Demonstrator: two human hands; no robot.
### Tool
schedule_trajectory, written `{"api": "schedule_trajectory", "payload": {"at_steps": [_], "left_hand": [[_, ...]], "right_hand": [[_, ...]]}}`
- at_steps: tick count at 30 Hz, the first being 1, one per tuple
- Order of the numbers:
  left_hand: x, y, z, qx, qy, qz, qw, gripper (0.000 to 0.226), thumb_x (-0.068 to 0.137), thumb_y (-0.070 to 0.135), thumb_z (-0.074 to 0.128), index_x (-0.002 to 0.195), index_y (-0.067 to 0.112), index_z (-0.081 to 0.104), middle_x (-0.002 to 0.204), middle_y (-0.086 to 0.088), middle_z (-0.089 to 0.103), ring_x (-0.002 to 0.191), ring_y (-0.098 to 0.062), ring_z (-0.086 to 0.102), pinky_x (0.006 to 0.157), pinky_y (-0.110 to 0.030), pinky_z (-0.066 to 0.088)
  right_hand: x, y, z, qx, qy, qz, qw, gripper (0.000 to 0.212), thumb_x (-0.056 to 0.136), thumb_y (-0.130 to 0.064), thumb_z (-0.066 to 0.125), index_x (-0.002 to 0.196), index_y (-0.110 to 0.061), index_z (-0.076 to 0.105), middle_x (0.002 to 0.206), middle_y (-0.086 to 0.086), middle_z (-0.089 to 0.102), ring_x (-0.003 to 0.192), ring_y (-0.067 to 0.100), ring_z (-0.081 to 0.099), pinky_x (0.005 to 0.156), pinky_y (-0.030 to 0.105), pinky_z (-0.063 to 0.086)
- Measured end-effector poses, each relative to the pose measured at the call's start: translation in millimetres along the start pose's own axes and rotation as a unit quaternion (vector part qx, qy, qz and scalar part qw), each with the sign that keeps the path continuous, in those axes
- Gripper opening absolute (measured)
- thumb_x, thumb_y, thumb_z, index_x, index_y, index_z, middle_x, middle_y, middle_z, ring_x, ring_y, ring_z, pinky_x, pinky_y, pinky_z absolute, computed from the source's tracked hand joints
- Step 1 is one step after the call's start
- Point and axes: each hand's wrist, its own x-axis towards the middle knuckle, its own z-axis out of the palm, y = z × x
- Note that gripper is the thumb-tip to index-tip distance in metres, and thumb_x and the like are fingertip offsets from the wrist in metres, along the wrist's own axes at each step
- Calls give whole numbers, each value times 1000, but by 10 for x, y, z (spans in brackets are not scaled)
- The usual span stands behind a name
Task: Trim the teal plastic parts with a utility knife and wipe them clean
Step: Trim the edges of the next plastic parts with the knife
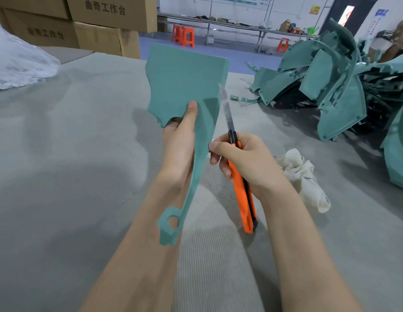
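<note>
My left hand (180, 140) grips a flat teal plastic part (184, 79) upright above the table, thumb pressed on its front face. The part narrows into a long stem that ends in a ring-shaped tab (170, 224) near my forearm. My right hand (243, 158) holds an orange utility knife (242, 188). Its long blade (226, 109) is extended and lies along the part's right edge, tip near the upper right side. A crumpled white cloth (301, 174) lies on the table just right of my right hand.
A heap of teal plastic parts (326, 79) fills the right side of the grey felt-covered table (72, 154). Small teal offcuts (235, 97) lie near it. Cardboard boxes (95, 25) stand at the back left, clear plastic wrap (18, 59) at far left. Orange stools (183, 36) stand beyond.
</note>
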Motion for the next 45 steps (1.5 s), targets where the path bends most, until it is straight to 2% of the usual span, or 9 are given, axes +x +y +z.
{"api": "schedule_trajectory", "payload": {"at_steps": [6, 9, 11, 13, 16, 22, 27, 33, 45], "left_hand": [[-15, 10, 4, -1, -10, -18, 1000, 19, 95, 33, 57, 85, 18, 63, 56, 8, 62, 43, -9, 56, 41, -15, 40], [-9, 6, 13, -25, -18, -32, 999, 18, 95, 29, 58, 84, 16, 62, 53, 6, 61, 39, -10, 54, 39, -15, 40], [5, -1, 18, -37, -34, -53, 997, 12, 95, 28, 59, 88, 19, 62, 59, 7, 63, 43, -9, 56, 43, -16, 43], [12, -11, 21, -51, -57, -82, 994, 3, 93, 26, 61, 93, 24, 63, 70, 11, 67, 52, -5, 61, 49, -18, 46], [8, -20, 20, -82, -95, -135, 983, 10, 92, 23, 62, 82, 24, 64, 65, 11, 65, 50, -4, 57, 51, -19, 43], [37, -2, 9, -145, -148, -208, 956, 8, 89, 19, 63, 82, 19, 62, 73, 2, 57, 48, -6, 50, 40, -15, 40], [61, 15, -18, -152, -161, -230, 947, 5, 88, 20, 63, 84, 18, 61, 77, 1, 54, 47, -6, 48, 42, -12, 39], [75, 23, -30, -178, -171, -249, 936, 8, 88, 21, 62, 85, 14, 62, 73, -1, 56, 46, -7, 54, 42, -13, 42], [98, 22, -61, -201, -157, -244, 936, 11, 92, 20, 58, 84, 13, 61, 68, -2, 59, 45, -7, 53, 42, -13, 43]], "right_hand": [[38, 24, -66, 4, 109, -1, 994, 17, 88, -5, 59, 71, -7, 56, 53, 1, 50, 37, 9, 41, 40, 19, 35], [67, 55, -119, -20, 189, -27, 981, 32, 94, -29, 60, 77, -3, 52, 63, 7, 48, 42, 13, 45, 45, 25, 40], [73, 75, -144, -57, 220, -54, 972, 48, 97, -51, 48, 77, -7, 55, 60, 2, 53, 44, 14, 49, 50, 29, 43], [72, 87, -161, -96, 256, -88, 958, 52, 97, -57, 37, 70, -17, 56, 54, -5, 53, 46, 13, 50, 54, 34, 45], [84, 115, -189, -143, 286, -133, 938, 56, 95, -55, 37, 67, -10, 55, 54, -11, 53, 55, 16, 52, 61, 44, 50], [69, 125, -185, -192, 275, -176, 926, 61, 97, -53, 39, 69, -1, 53, 54, -1, 53, 55, 28, 54, 57, 44, 49], [76, 142, -179, -195, 255, -179, 930, 52, 100, -46, 43, 63, -12, 52, 50, -9, 51, 50, 14, 51, 56, 35, 45], [67, 146, -155, -186, 215, -168, 944, 55, 97, -50, 41, 64, -8, 54, 48, -12, 50, 49, 17, 48, 54, 40, 45], [64, 161, -112, -226, 143, -167, 949, 53, 100, -46, 43, 65, -8, 56, 46, -17, 53, 42, 8, 47, 51, 32, 43]]}}
